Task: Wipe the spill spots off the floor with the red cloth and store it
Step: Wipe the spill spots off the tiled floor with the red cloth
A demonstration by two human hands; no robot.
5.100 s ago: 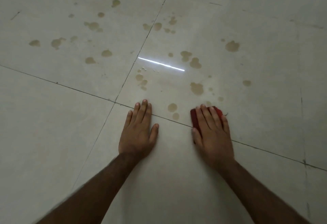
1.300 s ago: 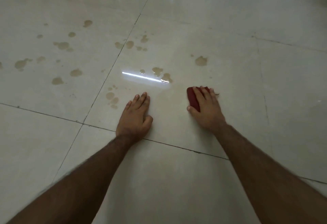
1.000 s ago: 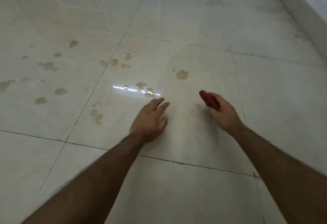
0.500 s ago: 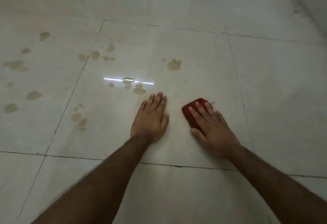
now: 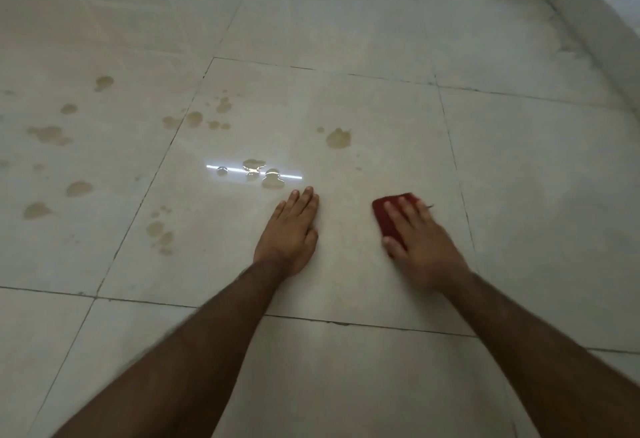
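While right hand (image 5: 420,243) presses red cloth (image 5: 389,218), glossy tiles (image 5: 363,108)

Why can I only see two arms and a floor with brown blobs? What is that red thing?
The camera sits on a person's head and looks down, so you see only their arms. They are leaning over a pale tiled floor. The left hand lies flat on the tile. The right hand presses flat on a red cloth for wiping. The brown blobs are spilled drops: one big spot ahead of the cloth, a shiny wet group by the left fingertips, and more spots farther left. The bright line is a lamp's reflection.
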